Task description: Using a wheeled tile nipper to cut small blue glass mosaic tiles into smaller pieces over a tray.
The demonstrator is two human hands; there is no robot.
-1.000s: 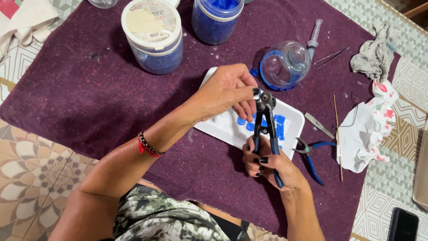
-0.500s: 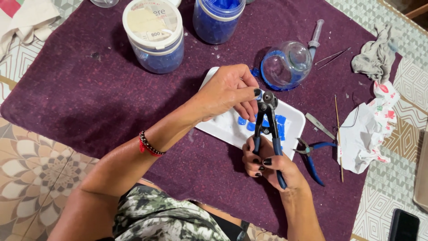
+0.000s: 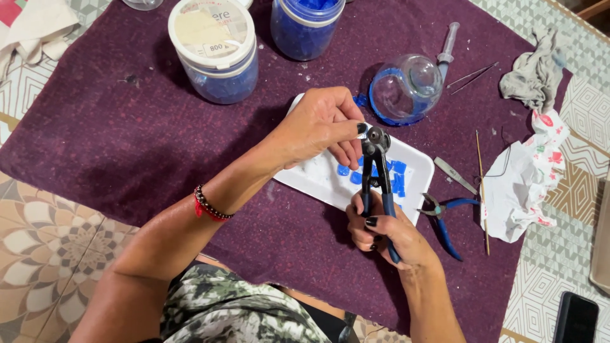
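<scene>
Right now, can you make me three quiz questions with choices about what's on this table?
1. Where does the white tray lie?
A on the purple cloth
B on the floor
C inside a jar

2. What colour are the bits in the tray?
A red
B blue
C green

3. What does the right hand hold?
A a spoon
B nothing
C nippers

Answers: 1 A, cloth shows all around the tray. 2 B, the bits look blue. 3 C, its fingers wrap the nipper handles.
</scene>
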